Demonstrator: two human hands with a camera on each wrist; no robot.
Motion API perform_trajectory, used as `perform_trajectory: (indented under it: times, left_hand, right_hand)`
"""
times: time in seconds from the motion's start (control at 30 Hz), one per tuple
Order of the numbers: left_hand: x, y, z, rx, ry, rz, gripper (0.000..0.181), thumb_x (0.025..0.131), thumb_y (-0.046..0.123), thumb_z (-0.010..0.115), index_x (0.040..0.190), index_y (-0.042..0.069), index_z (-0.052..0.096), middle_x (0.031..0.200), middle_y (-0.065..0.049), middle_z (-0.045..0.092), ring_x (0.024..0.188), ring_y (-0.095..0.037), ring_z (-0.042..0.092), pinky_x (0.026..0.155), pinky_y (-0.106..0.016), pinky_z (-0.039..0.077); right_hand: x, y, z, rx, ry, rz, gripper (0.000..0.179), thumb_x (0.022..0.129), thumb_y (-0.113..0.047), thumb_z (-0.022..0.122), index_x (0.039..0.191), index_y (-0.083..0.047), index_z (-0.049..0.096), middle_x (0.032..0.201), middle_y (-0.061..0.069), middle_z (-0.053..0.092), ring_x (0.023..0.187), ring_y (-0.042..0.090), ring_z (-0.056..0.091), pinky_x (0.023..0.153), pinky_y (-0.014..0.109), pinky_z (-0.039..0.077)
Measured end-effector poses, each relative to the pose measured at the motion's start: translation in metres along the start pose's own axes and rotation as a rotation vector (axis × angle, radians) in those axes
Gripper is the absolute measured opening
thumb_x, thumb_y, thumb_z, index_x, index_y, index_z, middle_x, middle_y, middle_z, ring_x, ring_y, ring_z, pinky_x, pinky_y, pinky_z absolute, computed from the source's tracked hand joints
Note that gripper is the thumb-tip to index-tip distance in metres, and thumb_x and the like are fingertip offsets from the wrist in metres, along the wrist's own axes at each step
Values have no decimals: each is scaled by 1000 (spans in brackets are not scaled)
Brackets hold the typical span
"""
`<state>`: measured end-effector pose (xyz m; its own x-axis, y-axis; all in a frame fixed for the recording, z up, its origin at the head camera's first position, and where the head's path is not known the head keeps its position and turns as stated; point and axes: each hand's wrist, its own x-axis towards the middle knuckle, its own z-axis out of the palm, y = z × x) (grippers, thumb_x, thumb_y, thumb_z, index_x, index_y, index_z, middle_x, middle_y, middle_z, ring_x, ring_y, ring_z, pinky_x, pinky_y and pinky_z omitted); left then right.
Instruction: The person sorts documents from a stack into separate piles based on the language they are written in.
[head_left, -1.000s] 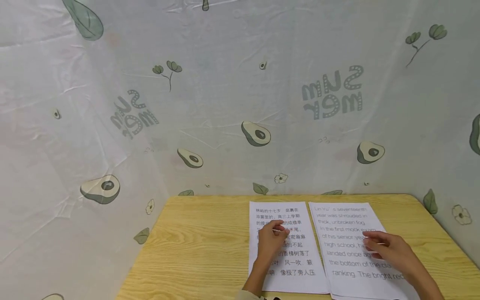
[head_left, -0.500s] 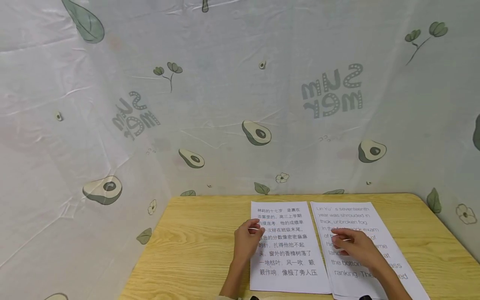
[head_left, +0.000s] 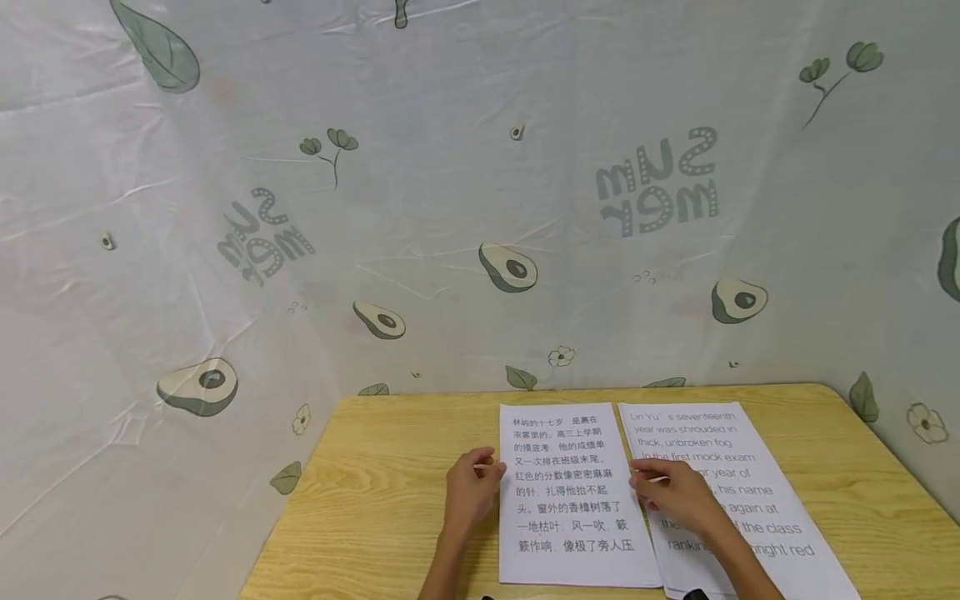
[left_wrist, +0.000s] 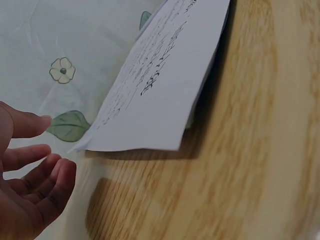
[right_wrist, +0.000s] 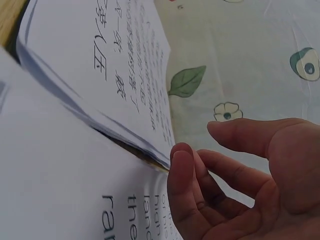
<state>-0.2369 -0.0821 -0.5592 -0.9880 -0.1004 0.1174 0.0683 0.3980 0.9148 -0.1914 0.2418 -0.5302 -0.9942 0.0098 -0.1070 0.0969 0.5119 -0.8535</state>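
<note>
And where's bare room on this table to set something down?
Two patches of the table: the larger between its left edge and the left hand, the smaller between the English page and the right edge. Crowded: the narrow gap between that page and the Chinese page, right hand alongside.

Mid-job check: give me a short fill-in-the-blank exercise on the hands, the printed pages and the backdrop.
1. In the head view, the right hand overlaps the page whose text is in ____.
2. In that view, the left hand is nearest the ____ edge of the Chinese sheet.
3. The fruit printed on the cloth behind the table is the ____.

Missing words: English; left; avocado.
</note>
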Motion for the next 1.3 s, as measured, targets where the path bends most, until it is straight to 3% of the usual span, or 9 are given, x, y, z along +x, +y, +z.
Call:
perform_trajectory:
  times: [0.47,0.97,1.3]
  left_hand:
    - [-4,-9,0,81,-47,-14,33,94,8,80,124,-5,75,102,-9,74,89,-16,71,70,-25,61]
    - [-5,-3,2,125,-70,19,29,93,9,81,120,-1,79,98,-6,74,87,-14,69,68,-21,57]
    - [-6,3,3,100,-67,46,30,92,7,81,122,0,79,99,-7,74,87,-14,70,69,-22,57]
  right_hand:
    - [2,4,13,-75,-1,24,43,100,-17,73,134,9,68,103,5,77,82,14,70,64,24,57]
    - [3,8,15,-91,3,34,41,96,-15,74,129,10,71,95,4,75,74,14,66,60,24,54]
    - [4,0,13,-138,30,-11,40,94,-15,78,128,5,74,101,4,76,84,13,66,63,23,52]
